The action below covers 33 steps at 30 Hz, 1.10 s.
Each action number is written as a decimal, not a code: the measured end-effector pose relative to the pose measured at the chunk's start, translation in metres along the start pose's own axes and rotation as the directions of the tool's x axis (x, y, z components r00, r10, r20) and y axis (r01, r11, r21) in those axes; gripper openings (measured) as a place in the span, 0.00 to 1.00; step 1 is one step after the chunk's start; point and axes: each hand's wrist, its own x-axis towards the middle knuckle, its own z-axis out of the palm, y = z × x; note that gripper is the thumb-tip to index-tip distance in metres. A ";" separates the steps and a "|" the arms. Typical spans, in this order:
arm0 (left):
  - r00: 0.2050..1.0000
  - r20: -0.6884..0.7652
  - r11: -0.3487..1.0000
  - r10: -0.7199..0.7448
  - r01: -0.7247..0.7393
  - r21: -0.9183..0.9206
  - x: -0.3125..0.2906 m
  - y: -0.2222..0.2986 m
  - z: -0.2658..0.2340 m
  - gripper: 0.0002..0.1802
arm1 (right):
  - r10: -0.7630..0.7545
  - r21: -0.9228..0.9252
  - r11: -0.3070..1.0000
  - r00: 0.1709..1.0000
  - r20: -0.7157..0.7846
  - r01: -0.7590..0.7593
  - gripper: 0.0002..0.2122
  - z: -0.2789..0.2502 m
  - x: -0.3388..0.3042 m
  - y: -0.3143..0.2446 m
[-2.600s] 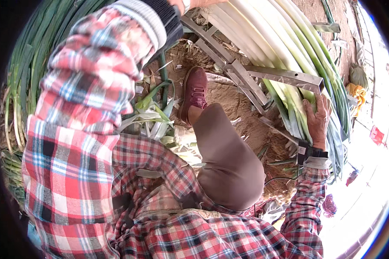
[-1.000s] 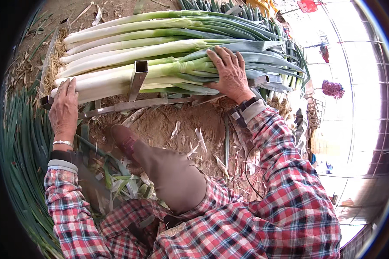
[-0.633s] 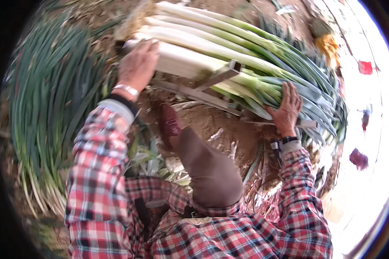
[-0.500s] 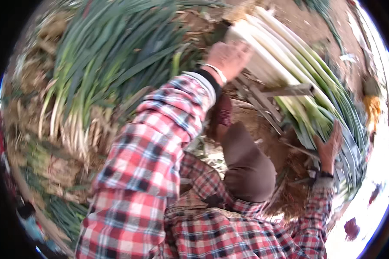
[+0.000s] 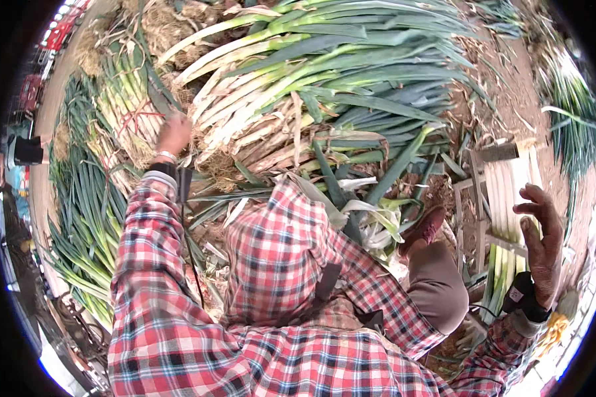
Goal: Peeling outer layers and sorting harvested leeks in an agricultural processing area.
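My left hand (image 5: 174, 135) reaches far out to the left, between a leek bundle (image 5: 136, 122) tied with red string and the root ends of a big heap of loose leeks (image 5: 278, 86). Its fingers point away and are mostly hidden, so whether they grip anything does not show. On the right, my right hand (image 5: 544, 241) is raised with its fingers bent and spread apart, holding nothing. Beside and beyond it, white-stalked leeks (image 5: 510, 192) lie across a low wooden frame (image 5: 480, 205), their green leaves toward me.
More green leeks (image 5: 89, 245) lie along the left side. Loose leaves and peelings (image 5: 371, 212) litter the ground by my shoe (image 5: 425, 228). Another leek bunch (image 5: 576, 119) lies at the far right, and a yellow cloth-like thing (image 5: 551, 333) at lower right.
The view has turned left. My left hand has moved from the white stalks on the frame over to the left heap. My right hand has lifted off the leek leaves.
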 end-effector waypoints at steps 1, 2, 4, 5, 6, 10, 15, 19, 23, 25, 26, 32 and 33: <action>0.996 0.063 0.998 0.066 -0.067 0.012 -0.005 -0.003 0.027 0.21 | 0.005 -0.083 0.997 0.999 0.038 -0.001 0.21 0.017 0.020 -0.013; 0.980 0.145 0.990 0.136 -0.141 0.020 -0.017 -0.002 0.056 0.21 | -0.048 -0.134 0.989 0.993 0.112 0.062 0.21 0.034 0.037 -0.024; 0.917 0.205 0.936 0.342 -0.312 -0.164 -0.045 0.010 0.101 0.20 | -0.128 -0.210 0.960 0.955 0.269 0.187 0.20 0.068 0.065 -0.044; 0.885 0.230 0.909 0.404 -0.361 -0.208 -0.060 0.029 0.119 0.22 | -0.106 -0.169 0.972 0.943 0.315 0.165 0.20 0.085 0.075 -0.048; 0.848 0.245 0.875 0.470 -0.412 -0.256 -0.069 0.049 0.137 0.23 | -0.085 -0.134 0.981 0.932 0.353 0.140 0.20 0.102 0.085 -0.050; 0.830 0.257 0.849 0.495 -0.525 0.061 -0.071 0.064 0.214 0.29 | -0.087 -0.145 0.975 0.886 0.456 0.170 0.17 0.159 0.115 -0.048; 0.687 0.621 0.910 0.378 -0.400 -0.111 -0.066 0.091 0.163 0.30 | 0.059 0.130 0.983 0.893 0.446 -0.130 0.16 0.235 0.135 0.028; 0.596 0.703 0.921 0.389 -0.273 -0.279 -0.093 0.092 0.075 0.37 | 0.334 0.351 0.640 0.659 0.673 -0.683 0.19 0.317 0.136 0.047; 0.669 0.541 0.860 0.510 -0.420 -0.291 -0.136 0.082 -0.008 0.28 | 0.267 0.784 -0.129 0.740 0.618 -0.608 0.20 0.389 0.101 -0.002; 0.726 0.380 0.819 0.573 -0.489 -0.300 -0.162 0.067 -0.047 0.26 | 0.222 0.880 -0.245 0.860 0.459 -0.406 0.17 0.384 0.094 -0.047; 0.775 0.287 0.822 0.563 -0.488 -0.294 -0.176 0.062 -0.065 0.26 | 0.180 0.885 -0.261 0.881 0.437 -0.385 0.15 0.372 0.093 -0.068; 0.878 -0.090 0.857 0.469 -0.478 -0.193 -0.245 0.030 -0.093 0.35 | -0.133 0.990 -0.128 0.988 -0.081 0.064 0.15 0.263 0.086 -0.212; 0.795 -0.215 0.767 0.568 -0.605 -0.213 -0.252 0.049 -0.112 0.35 | -0.217 0.994 -0.018 0.970 -0.110 0.109 0.15 0.235 0.085 -0.229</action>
